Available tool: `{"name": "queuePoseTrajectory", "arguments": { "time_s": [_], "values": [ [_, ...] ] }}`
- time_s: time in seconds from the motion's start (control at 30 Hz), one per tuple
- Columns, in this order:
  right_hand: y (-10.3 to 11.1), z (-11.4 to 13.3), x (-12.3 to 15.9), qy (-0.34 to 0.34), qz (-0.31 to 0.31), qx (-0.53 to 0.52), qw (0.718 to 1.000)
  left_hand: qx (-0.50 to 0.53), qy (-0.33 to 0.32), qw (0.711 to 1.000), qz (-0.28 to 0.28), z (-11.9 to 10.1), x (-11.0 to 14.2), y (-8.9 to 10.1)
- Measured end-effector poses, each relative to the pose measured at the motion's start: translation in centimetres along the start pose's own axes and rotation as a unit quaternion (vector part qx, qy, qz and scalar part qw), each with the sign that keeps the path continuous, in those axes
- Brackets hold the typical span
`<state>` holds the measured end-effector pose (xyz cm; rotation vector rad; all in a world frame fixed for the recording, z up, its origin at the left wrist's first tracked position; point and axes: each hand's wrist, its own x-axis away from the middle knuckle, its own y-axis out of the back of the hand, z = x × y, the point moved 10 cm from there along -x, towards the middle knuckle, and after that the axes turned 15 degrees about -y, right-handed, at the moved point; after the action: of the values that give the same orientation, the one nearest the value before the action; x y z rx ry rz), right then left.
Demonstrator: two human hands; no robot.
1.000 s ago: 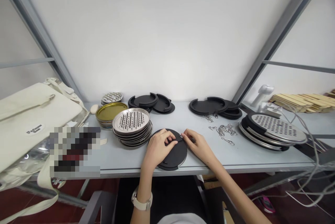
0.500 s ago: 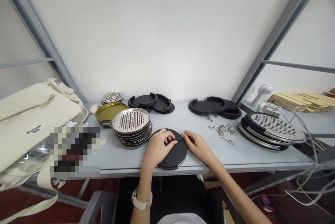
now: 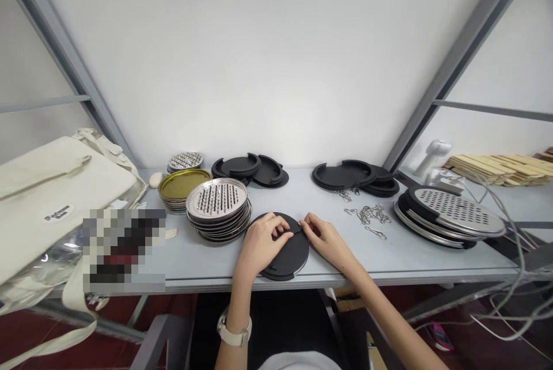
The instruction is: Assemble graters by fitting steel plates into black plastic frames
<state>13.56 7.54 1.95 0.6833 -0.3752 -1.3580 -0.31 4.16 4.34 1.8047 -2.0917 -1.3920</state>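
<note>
A round black holder [image 3: 285,256] lies face down at the table's front edge, a thin silvery rim showing at its lower right. My left hand [image 3: 264,238] rests on its upper left, fingers curled and thumb bent toward the index finger at a small dark strip. At the disc's upper right edge, my right hand [image 3: 322,236] pinches a small metal clip, mostly covered by the fingertips. Several loose metal clips [image 3: 371,215] lie to the right of that hand. Left of my left hand stands a stack of round metal graters [image 3: 217,200].
More black holders [image 3: 343,175] lie along the wall, with others [image 3: 237,166] farther left. Gold-coloured round lids [image 3: 181,184] are stacked behind the graters. Assembled graters [image 3: 458,211] are piled at right, near loose cables [image 3: 516,231]. A cream bag [image 3: 64,185] covers the left end.
The right fingertips have shifted slightly at the disc's edge, and the metal ring visible there earlier is now mostly covered. My left hand and the disc stay in place.
</note>
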Motion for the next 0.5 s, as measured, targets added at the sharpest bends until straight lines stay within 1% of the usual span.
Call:
{"name": "queuePoseTrajectory", "arguments": {
  "time_s": [0.33,0.5],
  "values": [
    [-0.33,-0.07,-0.07,0.004,0.005,0.033,0.999,0.001,-0.003,1.0,-0.004,0.08,-0.01,-0.01],
    [-0.27,0.0,-0.05,0.012,-0.004,0.039,0.999,-0.002,-0.002,1.0,0.0,-0.07,-0.03,0.0]
  ]
}}
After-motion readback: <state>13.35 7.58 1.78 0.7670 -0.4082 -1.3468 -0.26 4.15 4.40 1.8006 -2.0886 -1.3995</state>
